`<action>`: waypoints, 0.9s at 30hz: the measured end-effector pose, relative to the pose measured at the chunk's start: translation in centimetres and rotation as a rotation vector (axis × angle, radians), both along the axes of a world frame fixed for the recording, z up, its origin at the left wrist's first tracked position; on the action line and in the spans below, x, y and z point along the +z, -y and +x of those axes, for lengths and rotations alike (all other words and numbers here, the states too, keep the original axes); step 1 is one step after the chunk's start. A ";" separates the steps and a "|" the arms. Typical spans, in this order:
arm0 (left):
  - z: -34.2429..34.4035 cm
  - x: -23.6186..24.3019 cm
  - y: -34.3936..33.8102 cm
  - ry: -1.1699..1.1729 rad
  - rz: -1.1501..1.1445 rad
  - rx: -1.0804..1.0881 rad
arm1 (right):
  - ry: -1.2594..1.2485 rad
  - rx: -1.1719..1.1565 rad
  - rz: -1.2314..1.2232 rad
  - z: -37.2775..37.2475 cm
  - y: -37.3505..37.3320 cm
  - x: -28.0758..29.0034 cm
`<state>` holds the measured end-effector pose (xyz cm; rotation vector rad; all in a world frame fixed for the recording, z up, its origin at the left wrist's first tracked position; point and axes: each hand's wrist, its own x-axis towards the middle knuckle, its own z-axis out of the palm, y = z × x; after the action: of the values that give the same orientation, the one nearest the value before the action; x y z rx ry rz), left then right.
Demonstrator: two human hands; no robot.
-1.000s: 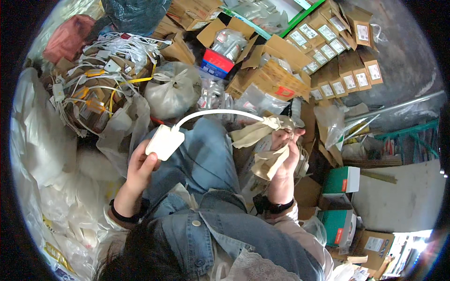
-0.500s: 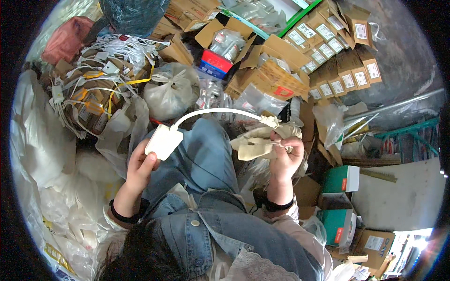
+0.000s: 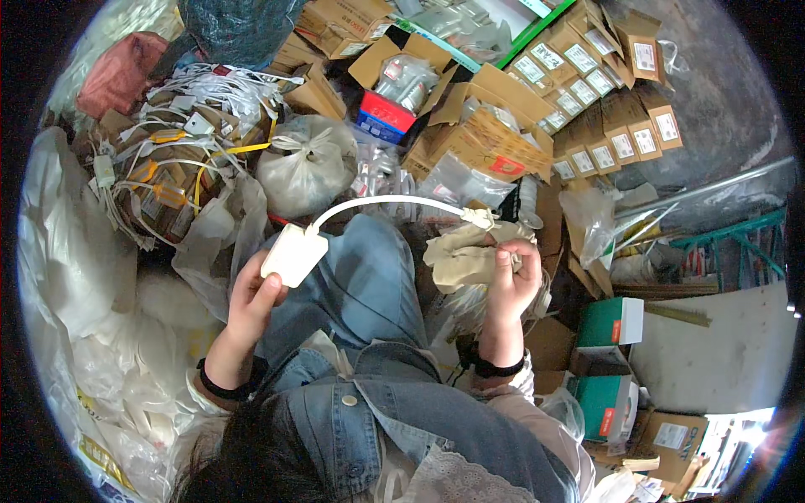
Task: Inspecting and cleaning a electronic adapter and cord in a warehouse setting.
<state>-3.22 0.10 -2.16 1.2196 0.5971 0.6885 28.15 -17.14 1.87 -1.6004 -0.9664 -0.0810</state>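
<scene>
My left hand (image 3: 252, 299) holds a white flat adapter block (image 3: 293, 254) up over my jeans-clad knee (image 3: 369, 277). A white cable (image 3: 386, 203) arches from the block across to the right. My right hand (image 3: 511, 277) is closed on a crumpled beige cloth (image 3: 461, 256), which wraps the far end of the cable near its plug (image 3: 482, 220). Both hands wear dark bands at the wrist.
A heap of white cables and adapters (image 3: 176, 142) lies at the upper left, next to a knotted plastic bag (image 3: 306, 168). Open cardboard boxes (image 3: 495, 126) crowd the top and right. White sacks (image 3: 75, 277) line the left; green boxes (image 3: 612, 323) sit at the right.
My right hand has drawn the cloth in and closed tighter round it at the cable's end. The left hand and the adapter have stayed put.
</scene>
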 end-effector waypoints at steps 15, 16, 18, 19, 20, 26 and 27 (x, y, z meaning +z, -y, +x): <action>0.0 -0.7 0.0 0.010 -0.014 0.005 | 0.385 -0.058 -0.153 0.0 -0.1 0.8; 0.0 -0.7 0.0 0.012 -0.019 0.009 | 0.446 -0.087 -0.161 0.0 -0.1 0.7; 0.1 -0.7 0.0 0.013 -0.021 0.010 | 0.519 -0.131 -0.152 0.1 0.1 0.6; 0.0 -0.7 0.0 0.013 -0.018 0.008 | 0.530 -0.146 -0.134 0.1 0.2 0.5; 0.1 -0.7 -0.1 0.014 -0.030 0.000 | 0.528 -0.167 -0.118 0.1 0.3 0.4; 0.2 -0.6 0.1 0.004 -0.047 0.044 | 0.553 -0.274 -0.095 0.0 0.2 0.4; 0.2 -0.6 0.1 0.012 -0.032 0.045 | 0.577 -0.239 -0.082 0.0 0.1 0.5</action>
<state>-3.02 -0.01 -2.74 1.1745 0.6250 0.7207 28.17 -17.28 2.41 -1.8036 -1.2164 -0.7075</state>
